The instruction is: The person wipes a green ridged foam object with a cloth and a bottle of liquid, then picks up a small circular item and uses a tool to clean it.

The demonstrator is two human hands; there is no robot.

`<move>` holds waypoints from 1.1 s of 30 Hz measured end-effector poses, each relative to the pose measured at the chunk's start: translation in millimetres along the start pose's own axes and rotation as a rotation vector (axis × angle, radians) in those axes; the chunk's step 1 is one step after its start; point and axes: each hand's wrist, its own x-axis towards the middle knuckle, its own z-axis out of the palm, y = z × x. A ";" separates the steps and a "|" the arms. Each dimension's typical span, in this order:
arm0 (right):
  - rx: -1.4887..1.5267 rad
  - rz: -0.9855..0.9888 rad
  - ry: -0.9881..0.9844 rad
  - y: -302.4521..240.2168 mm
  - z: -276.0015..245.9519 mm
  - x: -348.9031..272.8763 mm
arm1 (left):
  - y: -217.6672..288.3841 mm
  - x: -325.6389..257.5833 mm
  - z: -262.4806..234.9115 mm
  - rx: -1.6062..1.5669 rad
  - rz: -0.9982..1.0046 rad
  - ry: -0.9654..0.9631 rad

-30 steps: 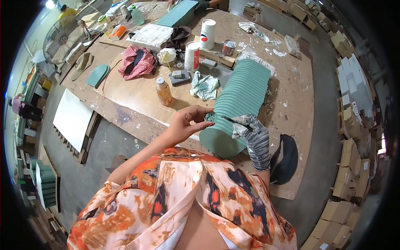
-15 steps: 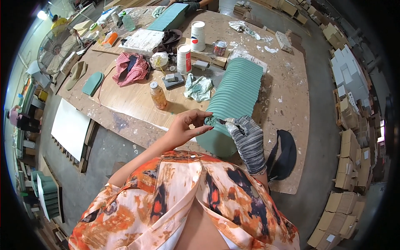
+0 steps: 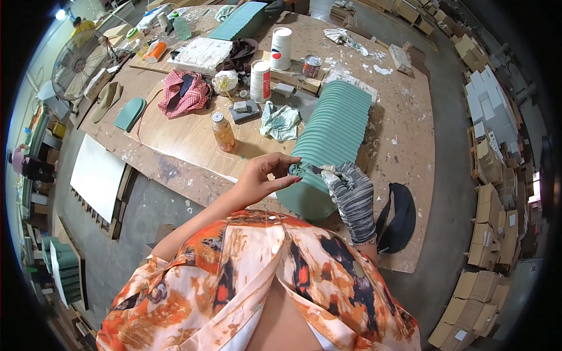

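Observation:
My bare left hand [image 3: 263, 176] pinches a small, roundish holder smeared with green putty [image 3: 300, 169] between thumb and fingers. My right hand [image 3: 352, 200], in a grey knitted glove, is closed on a thin dark tool [image 3: 317, 169], its tip at the putty; its kind is too small to make out. Both hands are above the near end of a green ribbed panel [image 3: 333, 126], long and curved, lying on the worktable [image 3: 404, 128]. Its smooth, rounded near end shows below my fingers.
To the left stand a glass jar [image 3: 223, 133], a green-stained rag [image 3: 280, 121], a sanding block [image 3: 244, 112], two white canisters [image 3: 281, 49] and a checked cloth [image 3: 186, 93]. A black cloth item [image 3: 398, 219] lies right of my glove. Across the table, another person's arm [image 3: 295, 6] is beside a second ribbed panel [image 3: 239, 22].
My hands stay almost in place, with the tool tip still at the putty. The view has shifted very slightly. The far ribbed panel and the hand beside it have moved a little.

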 end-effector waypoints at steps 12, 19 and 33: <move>0.052 0.054 -0.017 6.1 1.0 -0.7 | -8.8 0.8 0.0 -0.050 0.026 -0.030; 0.107 0.077 0.024 2.5 2.7 -7.7 | -5.4 -1.7 -3.6 -0.077 -0.007 -0.063; 0.214 0.226 0.069 -17.4 24.0 -21.5 | -6.2 -4.3 -31.5 -0.145 -0.070 -0.141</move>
